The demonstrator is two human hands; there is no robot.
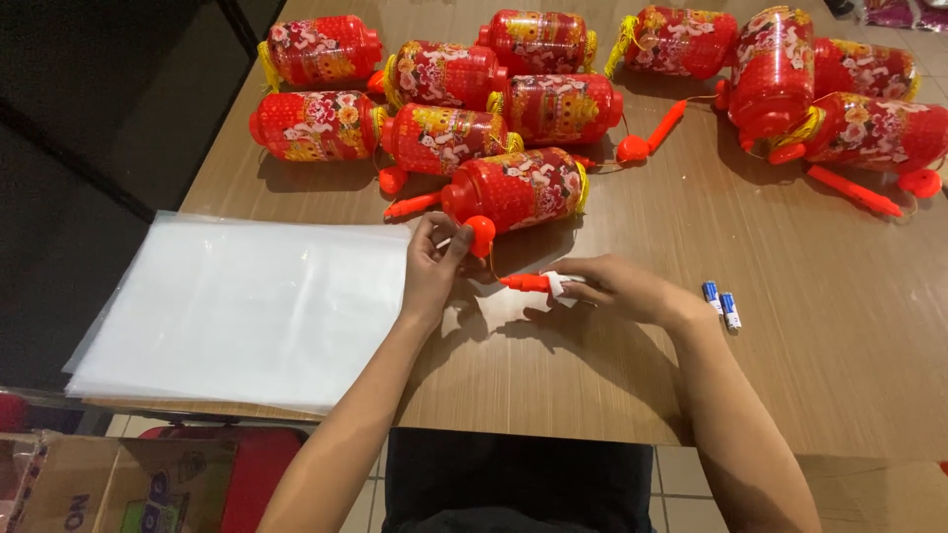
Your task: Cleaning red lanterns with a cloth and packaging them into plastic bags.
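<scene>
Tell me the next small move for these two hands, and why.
Probably bring the orange handle stick up to the lantern's round orange cap. The left hand pinches that cap on the nearest red lantern, while the right hand holds the stick flat on the wooden table, its tip pointing toward the cap but apart from it.

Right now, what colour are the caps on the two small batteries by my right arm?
Blue caps on white bodies: the two batteries lie side by side on the table, seen in the head view.
</scene>
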